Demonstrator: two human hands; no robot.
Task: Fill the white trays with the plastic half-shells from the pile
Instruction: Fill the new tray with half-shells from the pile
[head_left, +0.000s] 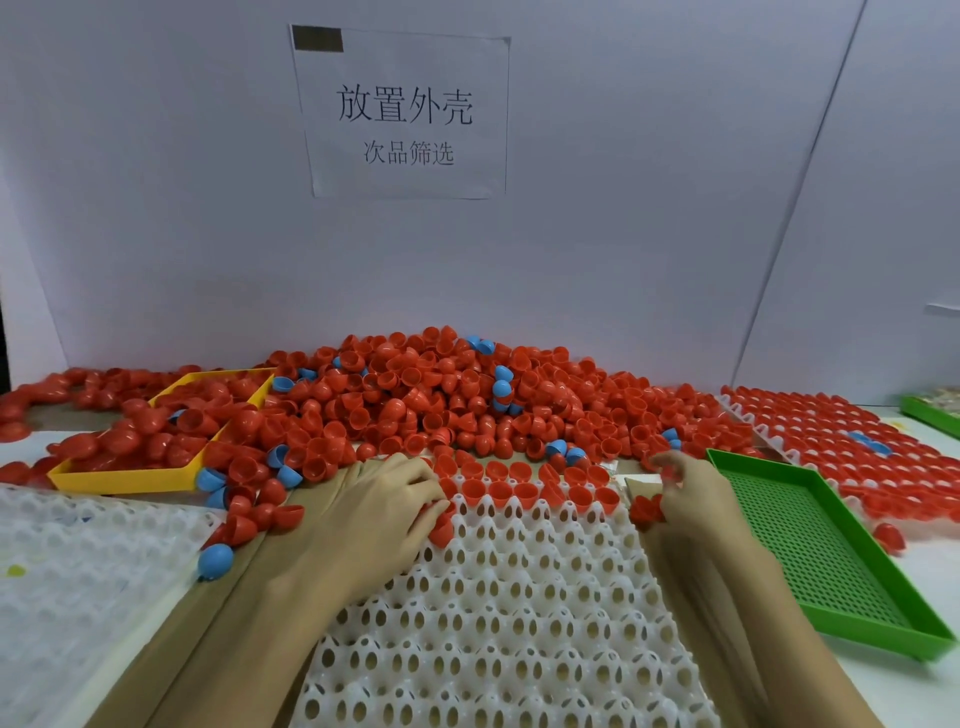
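Observation:
A big pile of red half-shells (415, 400), with a few blue ones mixed in, lies against the back wall. In front of me is a white tray (498, 613) with egg-shaped holes; its far two rows hold red half-shells (501, 488). My left hand (384, 499) is at the tray's far left corner, its fingers curled round red half-shells (441, 527). Over the tray's far right corner, my right hand (685, 493) grips red half-shells (647, 512) in its palm and pinches another at its fingertips.
A yellow bin (130, 480) with red shells sits at the left. A green perforated tray (826, 551) lies at the right. Behind it is a filled white tray (841, 441). Another white tray (78, 571) lies at the near left, a blue shell (214, 561) beside it.

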